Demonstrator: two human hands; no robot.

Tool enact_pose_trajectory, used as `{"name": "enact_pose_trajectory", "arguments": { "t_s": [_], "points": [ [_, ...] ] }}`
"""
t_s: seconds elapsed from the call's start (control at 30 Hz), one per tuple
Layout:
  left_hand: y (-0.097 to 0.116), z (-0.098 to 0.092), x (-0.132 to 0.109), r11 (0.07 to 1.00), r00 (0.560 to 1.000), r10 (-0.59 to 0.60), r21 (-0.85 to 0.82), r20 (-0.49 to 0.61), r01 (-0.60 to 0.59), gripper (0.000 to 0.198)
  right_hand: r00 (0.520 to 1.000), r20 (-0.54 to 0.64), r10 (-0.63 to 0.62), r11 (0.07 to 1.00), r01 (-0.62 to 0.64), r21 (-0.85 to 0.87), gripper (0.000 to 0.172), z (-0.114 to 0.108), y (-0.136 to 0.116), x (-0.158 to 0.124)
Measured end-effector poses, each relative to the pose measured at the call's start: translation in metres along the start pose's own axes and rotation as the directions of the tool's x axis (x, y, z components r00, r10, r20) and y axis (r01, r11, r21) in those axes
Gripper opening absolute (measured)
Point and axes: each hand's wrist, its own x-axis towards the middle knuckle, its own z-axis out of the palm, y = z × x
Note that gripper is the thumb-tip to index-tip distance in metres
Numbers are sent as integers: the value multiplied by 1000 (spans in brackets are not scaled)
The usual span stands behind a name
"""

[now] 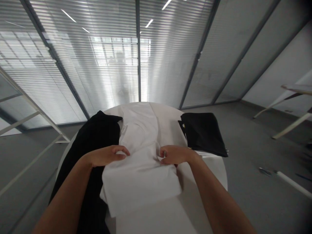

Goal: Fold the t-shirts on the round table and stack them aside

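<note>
A white garment (138,136) lies lengthwise over the round white table (168,120), its near part folded over into a wide, creased flap. My left hand (109,156) is at the flap's left edge, thumb and fingertips closed on the cloth. On the opposite edge my right hand (174,155) has its fingers curled and pinches the same garment. Some of the right fingers are hidden behind the hand and cloth. Whether the garment is a shirt or trousers I cannot tell.
Black cloth (97,130) drapes over the table's left side, under my left forearm. A folded black garment (203,133) sits at the right edge. A white metal frame (36,104) stands left, a table with pale legs (292,125) right. Glass partitions with blinds (117,71) rise behind.
</note>
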Motion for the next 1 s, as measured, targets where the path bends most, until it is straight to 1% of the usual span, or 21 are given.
{"name": "enact_pose_trajectory", "arguments": {
  "t_s": [0.07,0.13,0.17,0.23,0.27,0.33,0.4,0.47,0.5,0.53,0.57,0.6,0.63,0.67,0.7,0.73,0.8,0.83,0.87,0.93,1.0],
  "points": [
    [0,-4,-6,998,994,-1,-65,110,8,42,999,49,19,1000,-18,-23,14,0,-1,0],
    [-2,-8,-11,992,976,-28,-117,216,55,51,989,131,69,998,-66,-23,13,-2,-3,0],
    [-4,-9,-12,990,969,-40,-125,244,73,53,980,173,100,995,-98,-21,13,-3,-3,0],
    [-9,-12,-11,991,964,-74,-91,255,100,50,965,219,143,990,-143,-18,15,-5,-3,-1],
    [-12,-13,-8,992,964,-105,-48,243,121,47,965,214,153,988,-152,-19,15,-5,-3,-1],
    [-17,-14,-2,984,963,-175,64,204,165,41,973,172,154,988,-152,-26,13,-5,-3,-1],
    [-22,-13,5,969,963,-215,161,165,188,37,981,125,146,989,-142,-41,11,-6,-3,-2],
    [-26,-13,11,962,973,-206,202,104,182,37,988,82,133,990,-129,-49,9,-6,-2,-2],
    [-28,-12,14,960,978,-201,208,52,186,40,991,61,120,992,-117,-53,10,-7,-3,-2],
    [-30,-11,17,955,979,-202,216,-30,204,45,994,24,104,993,-102,-63,11,-7,-3,-1],
    [-31,-11,21,944,968,-206,229,-146,235,50,996,-32,88,993,-90,-82,12,-7,-3,0],
    [-33,-9,25,927,936,-201,252,-290,277,54,991,-113,72,990,-85,-109,15,-8,-2,2],
    [-35,-8,30,905,884,-179,281,-432,320,57,975,-215,61,986,-92,-139,19,-7,-2,4],
    [-36,-6,35,883,827,-140,310,-545,353,58,945,-321,56,981,-112,-161,22,-6,-1,7],
    [-38,-4,41,868,786,-88,340,-612,363,57,908,-414,60,976,-140,-166,25,-5,-1,11],
    [-39,-2,46,862,769,-39,368,-638,349,56,874,-479,77,974,-168,-150,28,-3,0,15],
    [-41,1,56,878,783,5,377,-622,295,53,836,-537,113,979,-184,-81,33,1,1,24],
    [-41,3,60,892,791,4,360,-612,274,52,829,-544,129,984,-177,-36,35,3,0,28],
    [-42,4,64,905,790,-3,335,-614,264,52,826,-546,141,987,-160,13,36,5,0,31],
    [-43,5,69,928,772,-23,274,-635,254,52,822,-547,161,987,-120,110,40,10,0,39],
    [-41,6,72,953,767,-33,210,-641,216,49,823,-536,186,976,-93,195,48,14,0,46]
  ]
}}
